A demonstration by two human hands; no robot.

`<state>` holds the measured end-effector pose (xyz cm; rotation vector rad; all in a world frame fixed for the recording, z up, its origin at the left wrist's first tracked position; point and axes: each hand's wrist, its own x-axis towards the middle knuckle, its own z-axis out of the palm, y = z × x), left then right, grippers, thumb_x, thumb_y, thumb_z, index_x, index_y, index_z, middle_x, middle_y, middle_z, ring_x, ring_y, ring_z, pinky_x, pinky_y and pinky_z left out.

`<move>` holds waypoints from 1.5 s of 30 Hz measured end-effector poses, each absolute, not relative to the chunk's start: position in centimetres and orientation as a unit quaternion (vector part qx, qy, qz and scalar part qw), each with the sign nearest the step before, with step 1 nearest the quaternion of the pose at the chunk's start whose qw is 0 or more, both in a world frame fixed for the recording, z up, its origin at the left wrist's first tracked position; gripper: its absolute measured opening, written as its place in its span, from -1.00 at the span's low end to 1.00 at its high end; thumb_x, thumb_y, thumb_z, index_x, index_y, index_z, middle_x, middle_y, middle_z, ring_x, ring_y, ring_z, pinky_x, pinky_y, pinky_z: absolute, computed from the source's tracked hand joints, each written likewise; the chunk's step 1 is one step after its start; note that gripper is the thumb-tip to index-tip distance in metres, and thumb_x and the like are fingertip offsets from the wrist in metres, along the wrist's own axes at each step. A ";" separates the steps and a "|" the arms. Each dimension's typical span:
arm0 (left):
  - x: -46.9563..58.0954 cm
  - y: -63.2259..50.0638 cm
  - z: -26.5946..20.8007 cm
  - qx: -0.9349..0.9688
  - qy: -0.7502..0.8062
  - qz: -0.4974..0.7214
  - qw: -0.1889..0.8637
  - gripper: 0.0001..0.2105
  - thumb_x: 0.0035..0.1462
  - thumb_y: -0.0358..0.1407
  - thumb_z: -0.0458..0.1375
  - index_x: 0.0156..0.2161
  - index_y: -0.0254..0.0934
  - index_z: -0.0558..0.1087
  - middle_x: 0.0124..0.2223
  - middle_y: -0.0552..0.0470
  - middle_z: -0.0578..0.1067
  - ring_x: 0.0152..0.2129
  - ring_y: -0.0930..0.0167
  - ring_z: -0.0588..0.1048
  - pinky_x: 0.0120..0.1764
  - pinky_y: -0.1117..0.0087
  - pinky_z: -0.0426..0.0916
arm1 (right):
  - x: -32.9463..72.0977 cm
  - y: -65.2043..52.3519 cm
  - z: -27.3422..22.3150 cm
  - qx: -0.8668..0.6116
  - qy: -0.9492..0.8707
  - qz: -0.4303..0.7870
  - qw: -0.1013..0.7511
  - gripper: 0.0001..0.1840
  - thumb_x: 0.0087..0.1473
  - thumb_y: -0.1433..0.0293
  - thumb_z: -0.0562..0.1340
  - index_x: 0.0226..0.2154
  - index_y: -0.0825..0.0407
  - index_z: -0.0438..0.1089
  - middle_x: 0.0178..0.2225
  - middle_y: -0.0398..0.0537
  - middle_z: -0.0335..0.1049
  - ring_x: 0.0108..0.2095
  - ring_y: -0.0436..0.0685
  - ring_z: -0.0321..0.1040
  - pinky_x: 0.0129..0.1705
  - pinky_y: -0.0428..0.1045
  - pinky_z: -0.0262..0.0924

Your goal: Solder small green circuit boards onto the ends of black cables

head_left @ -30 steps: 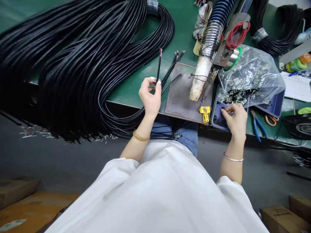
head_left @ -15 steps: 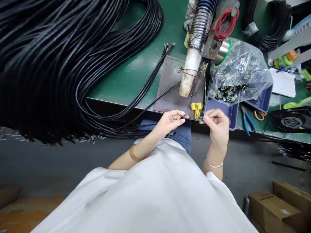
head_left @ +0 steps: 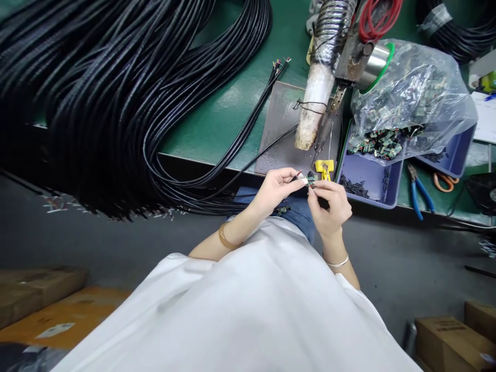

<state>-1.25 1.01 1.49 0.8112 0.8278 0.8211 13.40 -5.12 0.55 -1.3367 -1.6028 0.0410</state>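
Note:
My left hand [head_left: 276, 190] pinches the stripped end of a black cable [head_left: 295, 177], with a reddish wire tip showing past the fingers. Close by, my right hand [head_left: 330, 204] grips a small green circuit board [head_left: 311, 179] between thumb and fingers. The board's left edge meets my left fingertips; whether the wires touch it is too small to tell. Just behind the hands a yellow clip [head_left: 324, 166] stands at the front edge of a brown plate [head_left: 277, 124]. Above the plate, a soldering iron [head_left: 328, 123] points down.
Left, a large bundle of black cables [head_left: 96, 103] hangs over the table edge. A wrapped hose [head_left: 313, 103] reaches over the plate. To the right are a purple tray [head_left: 372, 194] with black pieces, a plastic bag [head_left: 418, 93] of boards, blue-handled pliers [head_left: 420, 194] and a solder spool [head_left: 374, 67].
My right hand has moved left from beside the yellow clip, bringing the circuit board up to the cable end in my left hand. The camera view has shifted slightly.

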 end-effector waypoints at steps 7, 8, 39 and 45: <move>-1.3 0.9 1.2 0.357 0.367 0.368 0.776 -0.64 -0.08 -0.13 0.43 -0.30 -0.32 0.43 -0.60 0.25 0.32 -0.77 0.69 0.09 -0.70 0.58 -0.09 | 13.4 -5.0 0.0 -0.559 -0.647 -0.025 0.518 -0.77 0.05 0.49 0.37 -0.25 -0.16 0.47 -0.27 -0.17 0.61 -0.28 0.08 0.57 -0.19 0.04 0.51; -1.2 0.8 1.1 0.366 0.376 0.380 0.762 -0.64 -0.07 -0.13 0.42 -0.30 -0.31 0.42 -0.59 0.23 0.36 -0.77 0.68 0.14 -0.70 0.58 -0.04 | 13.5 -4.9 0.4 -0.570 -0.628 -0.024 0.530 -0.79 0.07 0.48 0.37 -0.25 -0.15 0.47 -0.28 -0.17 0.61 -0.27 0.09 0.57 -0.17 0.06 0.52; -1.3 0.3 0.3 0.509 0.372 0.415 0.656 -0.78 0.11 -0.20 0.31 -0.26 -0.36 0.53 -0.43 0.06 0.52 -0.54 0.57 0.45 -0.43 0.58 0.36 | 13.3 -5.1 2.5 -0.565 -0.607 0.107 0.549 -0.88 0.13 0.49 0.30 -0.30 -0.07 0.45 -0.28 -0.14 0.59 -0.24 0.08 0.56 -0.15 0.06 0.52; -1.2 0.7 0.8 0.442 0.371 0.428 0.695 -0.78 0.02 -0.22 0.36 -0.36 -0.35 0.47 -0.28 0.06 0.46 -0.72 0.72 0.26 -0.70 0.60 0.11 | 13.6 -4.9 2.1 -0.598 -0.518 0.200 0.577 -0.97 0.17 0.44 0.29 -0.29 -0.01 0.45 -0.27 -0.11 0.55 -0.26 0.05 0.56 -0.21 -0.01 0.52</move>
